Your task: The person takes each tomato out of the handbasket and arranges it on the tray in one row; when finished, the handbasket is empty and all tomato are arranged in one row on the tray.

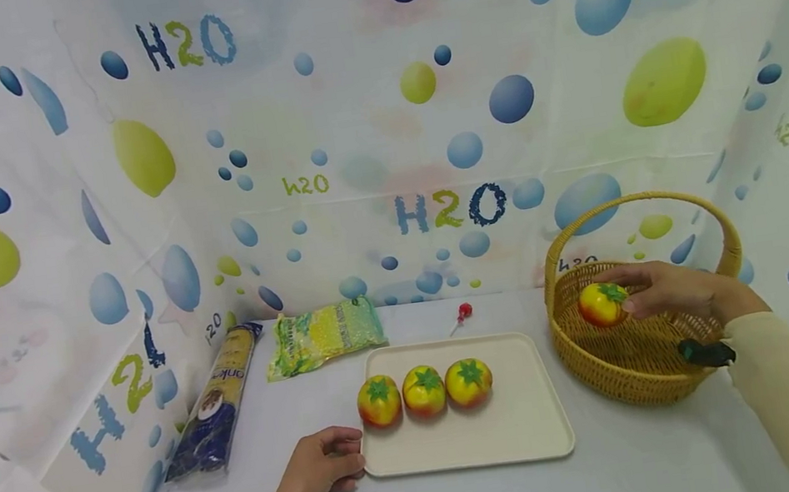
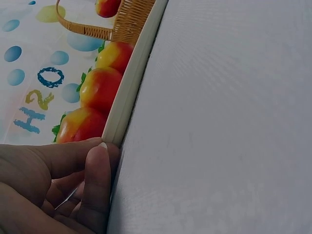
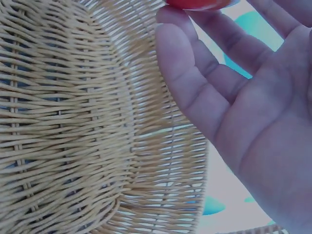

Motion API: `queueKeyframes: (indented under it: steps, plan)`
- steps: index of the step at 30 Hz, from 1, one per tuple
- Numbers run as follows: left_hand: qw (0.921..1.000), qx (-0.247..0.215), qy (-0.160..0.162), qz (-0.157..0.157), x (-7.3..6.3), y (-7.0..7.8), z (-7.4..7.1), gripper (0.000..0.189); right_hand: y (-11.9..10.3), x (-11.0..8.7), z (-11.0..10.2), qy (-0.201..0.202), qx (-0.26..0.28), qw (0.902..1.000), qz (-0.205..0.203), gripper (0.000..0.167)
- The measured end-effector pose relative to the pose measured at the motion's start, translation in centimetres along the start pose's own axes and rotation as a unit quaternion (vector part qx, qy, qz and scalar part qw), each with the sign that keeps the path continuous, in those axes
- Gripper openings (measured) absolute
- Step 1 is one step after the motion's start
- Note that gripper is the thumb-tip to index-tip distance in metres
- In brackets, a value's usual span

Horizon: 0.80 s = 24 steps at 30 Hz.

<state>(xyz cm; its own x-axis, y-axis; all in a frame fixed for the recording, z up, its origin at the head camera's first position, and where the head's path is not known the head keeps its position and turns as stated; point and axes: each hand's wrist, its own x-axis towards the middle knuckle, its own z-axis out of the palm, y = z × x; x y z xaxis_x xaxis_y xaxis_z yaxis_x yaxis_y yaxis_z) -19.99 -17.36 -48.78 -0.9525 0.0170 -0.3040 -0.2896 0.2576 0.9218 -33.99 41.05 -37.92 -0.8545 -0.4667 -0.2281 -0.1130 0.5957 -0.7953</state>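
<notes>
My right hand [image 1: 681, 291] holds a yellow-and-red tomato [image 1: 602, 306] with a green star-shaped top, over the wicker basket [image 1: 629, 383]. The right wrist view catches only the red underside of this tomato [image 3: 200, 4] at the fingertips, above the woven basket wall [image 3: 165, 161]. My left hand [image 1: 325, 462] is at the left edge of a cream tray [image 1: 510, 419]. In the left wrist view its thumb and finger pinch the tray rim [image 2: 127, 97]. Three similar tomatoes [image 1: 424, 393] stand in a row along the tray's back left part.
Behind the tray lie a yellow-green packet [image 1: 327, 335] and a red lollipop [image 1: 464, 313]. At the left, a long blue-and-gold package [image 1: 216, 405] lies beside the patterned side curtain. The basket's tall arched handle [image 1: 630, 198] rises behind my right hand.
</notes>
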Motion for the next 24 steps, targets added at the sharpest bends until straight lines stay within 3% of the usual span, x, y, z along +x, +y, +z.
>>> queueKeyframes:
  steps: [7,24]
  plan:
    - [0.9999,0.008,0.01,-0.006,-0.2,0.3,0.2,0.041,-1.6,-1.1,0.3,0.005,0.042,0.9991,-0.003,0.065]
    - [0.9999,0.008,0.012,-0.006,-0.2,0.3,0.2,0.04,-5.1,-1.8,2.6,0.008,-0.021,0.9987,-0.045,0.057]
